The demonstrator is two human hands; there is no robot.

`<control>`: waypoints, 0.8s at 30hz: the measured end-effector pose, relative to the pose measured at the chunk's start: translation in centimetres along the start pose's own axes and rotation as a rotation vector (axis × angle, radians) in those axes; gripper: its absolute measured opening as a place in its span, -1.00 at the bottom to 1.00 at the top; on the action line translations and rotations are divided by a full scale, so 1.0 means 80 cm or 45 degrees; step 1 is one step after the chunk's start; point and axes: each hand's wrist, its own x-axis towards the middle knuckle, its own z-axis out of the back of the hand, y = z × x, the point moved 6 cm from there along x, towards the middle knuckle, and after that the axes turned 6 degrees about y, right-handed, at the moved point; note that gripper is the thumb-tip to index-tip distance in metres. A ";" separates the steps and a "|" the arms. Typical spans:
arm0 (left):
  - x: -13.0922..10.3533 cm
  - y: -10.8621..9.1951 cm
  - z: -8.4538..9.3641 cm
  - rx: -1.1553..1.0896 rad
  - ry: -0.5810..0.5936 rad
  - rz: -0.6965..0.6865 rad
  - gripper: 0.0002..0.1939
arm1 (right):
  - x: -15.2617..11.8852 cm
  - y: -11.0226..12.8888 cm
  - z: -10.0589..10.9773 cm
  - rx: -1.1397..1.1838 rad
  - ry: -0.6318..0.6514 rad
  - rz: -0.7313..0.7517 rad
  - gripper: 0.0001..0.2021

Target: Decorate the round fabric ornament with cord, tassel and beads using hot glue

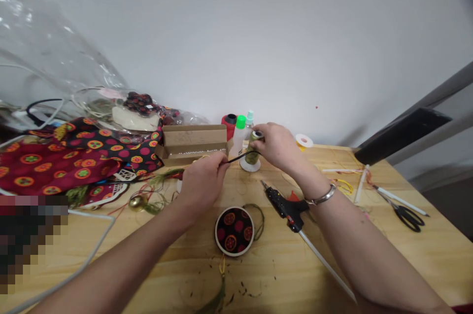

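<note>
My left hand (205,176) is closed on the end of a thin black strip (238,158), in front of the open cardboard box. The strip runs right to the green thread spool (253,151), which stands on a white round base. My right hand (275,144) has its fingers wrapped round the top of that spool. Below my hands a round disc (234,231) with dark patterned fabric and a pale rim lies on the table, a green cord loop at its right and a green tassel below. To its right lies a black glue gun (284,205) with a white stick.
Patterned fabric (81,156) and clear plastic are heaped at the left. A cardboard box (194,160), a green-capped bottle (240,131) and a red spool (229,124) stand by the wall. Black-handled scissors (406,216) lie at the right.
</note>
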 end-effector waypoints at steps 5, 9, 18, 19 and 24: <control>0.007 -0.008 0.002 0.165 -0.079 -0.139 -0.80 | -0.007 -0.006 0.006 0.042 0.023 0.002 -0.68; 0.001 -0.012 0.003 0.240 -0.135 -0.207 -0.81 | -0.008 -0.015 0.004 0.126 0.077 -0.001 -0.63; -0.028 -0.018 -0.009 0.404 -0.154 -0.307 -0.83 | -0.018 -0.035 -0.008 0.275 0.075 -0.074 -0.60; -0.030 -0.018 -0.009 0.414 -0.151 -0.307 -0.82 | -0.019 -0.035 -0.009 0.286 0.083 -0.072 -0.60; -0.036 -0.018 -0.003 0.432 -0.125 -0.262 -0.82 | -0.023 -0.036 -0.010 0.326 0.130 -0.039 -0.51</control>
